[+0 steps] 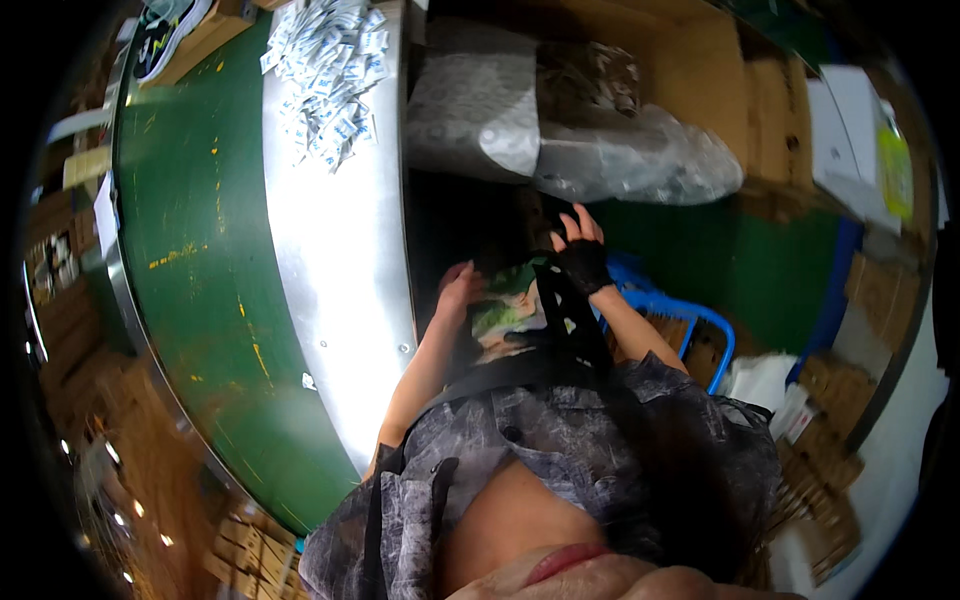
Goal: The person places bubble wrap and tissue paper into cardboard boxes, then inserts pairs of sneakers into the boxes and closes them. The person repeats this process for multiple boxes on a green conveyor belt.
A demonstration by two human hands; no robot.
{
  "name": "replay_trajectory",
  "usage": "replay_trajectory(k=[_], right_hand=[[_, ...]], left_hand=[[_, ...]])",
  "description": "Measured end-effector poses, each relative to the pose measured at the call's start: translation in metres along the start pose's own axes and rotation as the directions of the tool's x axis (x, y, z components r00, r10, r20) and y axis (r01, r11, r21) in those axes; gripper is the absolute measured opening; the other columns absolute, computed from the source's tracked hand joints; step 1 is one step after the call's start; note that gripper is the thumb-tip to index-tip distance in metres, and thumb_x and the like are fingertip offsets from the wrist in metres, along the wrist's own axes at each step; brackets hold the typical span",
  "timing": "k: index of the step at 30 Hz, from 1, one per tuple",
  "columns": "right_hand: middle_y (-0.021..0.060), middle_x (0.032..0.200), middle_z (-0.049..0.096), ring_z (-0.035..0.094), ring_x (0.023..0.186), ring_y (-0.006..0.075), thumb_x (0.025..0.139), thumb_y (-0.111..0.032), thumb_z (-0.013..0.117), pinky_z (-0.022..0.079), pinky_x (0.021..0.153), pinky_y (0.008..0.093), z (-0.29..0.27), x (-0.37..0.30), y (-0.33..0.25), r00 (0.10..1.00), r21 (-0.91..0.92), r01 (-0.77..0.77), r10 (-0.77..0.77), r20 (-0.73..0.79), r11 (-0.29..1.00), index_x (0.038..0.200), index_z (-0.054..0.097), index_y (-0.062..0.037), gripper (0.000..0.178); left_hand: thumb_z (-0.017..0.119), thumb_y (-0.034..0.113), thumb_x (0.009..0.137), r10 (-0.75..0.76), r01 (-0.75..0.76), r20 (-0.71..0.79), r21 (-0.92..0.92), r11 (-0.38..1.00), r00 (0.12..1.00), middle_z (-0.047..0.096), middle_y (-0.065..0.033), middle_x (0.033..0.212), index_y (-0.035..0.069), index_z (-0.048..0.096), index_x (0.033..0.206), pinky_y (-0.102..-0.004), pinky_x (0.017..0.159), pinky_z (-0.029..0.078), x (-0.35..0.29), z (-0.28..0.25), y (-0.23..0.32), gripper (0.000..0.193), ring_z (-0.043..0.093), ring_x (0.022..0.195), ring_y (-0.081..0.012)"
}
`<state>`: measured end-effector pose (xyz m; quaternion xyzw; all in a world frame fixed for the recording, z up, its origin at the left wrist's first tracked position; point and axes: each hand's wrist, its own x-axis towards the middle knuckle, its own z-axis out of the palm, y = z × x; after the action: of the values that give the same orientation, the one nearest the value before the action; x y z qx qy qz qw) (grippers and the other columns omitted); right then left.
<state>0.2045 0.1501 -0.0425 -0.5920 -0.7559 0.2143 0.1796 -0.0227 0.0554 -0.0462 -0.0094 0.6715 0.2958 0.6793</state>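
Note:
My left hand (461, 289) hangs in front of my body, close to the metal edge strip (345, 270) of a green conveyor belt (200, 230). Its fingers look loosely stretched and somewhat blurred, with nothing visible in them. My right hand (583, 252) wears a black fingerless glove; its bare fingers are spread apart and hold nothing. Just beyond its fingertips lies a clear plastic bag (640, 160), hanging over the near edge of an open cardboard box (700, 70). Between the hands, a black apron with a green and beige picture (508, 310) covers my front.
Small white and blue sachets (335, 80) lie heaped on the far metal strip. A sports shoe (165, 45) rests on a carton at the far left. To my right stand a blue tubular frame (725, 340), a white box (850, 145) and stacked cartons (880, 300).

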Motion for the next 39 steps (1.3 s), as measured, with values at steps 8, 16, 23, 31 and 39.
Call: replay_trajectory(k=[8,16,23,31,39], right_hand=[[0.0222,0.112,0.046,0.046,0.101,0.0352,0.073,-0.021,0.053,0.038,0.085,0.0386,-0.071,-0.235,0.036,0.63,-0.146,-0.74,0.752,0.194,0.657,0.094,0.055,0.0006,0.031],[0.0201,0.111,0.05,0.048,0.1,0.0353,0.07,-0.023,0.053,0.037,0.085,0.0416,-0.136,-0.336,0.048,0.315,-0.23,-0.933,0.938,-0.148,0.277,0.087,0.061,-0.0061,0.026],[0.0115,0.135,0.022,0.026,0.122,0.0295,0.072,-0.03,0.06,0.025,0.094,0.0484,-0.178,-0.454,0.123,-0.266,0.27,-0.95,0.852,-0.45,-0.154,0.118,0.038,-0.0099,0.055],[0.0113,0.081,0.057,0.056,0.078,0.0266,0.068,-0.024,0.066,0.044,0.071,0.0348,-0.111,-0.51,0.162,-0.281,0.681,-0.727,0.867,-0.411,0.087,0.099,0.051,-0.0043,0.039],[0.0154,0.07,0.055,0.054,0.069,0.0308,0.071,-0.034,0.062,0.043,0.063,0.0393,-0.128,-0.519,0.189,-0.198,0.576,-0.815,0.907,-0.371,0.058,0.075,0.055,-0.0049,0.03]], left_hand=[[0.054,0.031,0.082,0.188,-0.271,0.22,0.456,0.848,0.957,0.057,-0.0052,0.084,0.003,0.051,0.105,-0.0243,0.059,0.044,-0.018,-0.014,0.004,0.036,0.056,0.073,-0.0126],[0.055,0.029,0.083,0.13,-0.396,0.422,0.64,0.658,0.897,0.058,-0.0049,0.078,0.002,0.054,0.098,-0.0223,0.053,0.043,-0.028,-0.025,-0.019,0.031,0.055,0.064,-0.0107],[0.056,0.026,0.082,0.124,-0.296,0.275,0.779,0.552,0.954,0.059,-0.0067,0.072,-0.001,0.055,0.091,-0.0245,0.051,0.044,-0.036,-0.026,-0.018,0.029,0.057,0.06,-0.014],[0.058,0.024,0.081,0.08,-0.262,0.27,0.751,0.606,0.96,0.059,-0.0096,0.074,-0.002,0.053,0.094,-0.0286,0.054,0.047,0.007,-0.062,-0.016,0.03,0.058,0.064,-0.0188],[0.058,0.025,0.081,0.07,-0.349,0.374,0.76,0.548,0.925,0.06,-0.0108,0.081,-0.002,0.049,0.104,-0.0328,0.057,0.048,-0.01,-0.006,-0.006,0.036,0.059,0.069,-0.0215]])
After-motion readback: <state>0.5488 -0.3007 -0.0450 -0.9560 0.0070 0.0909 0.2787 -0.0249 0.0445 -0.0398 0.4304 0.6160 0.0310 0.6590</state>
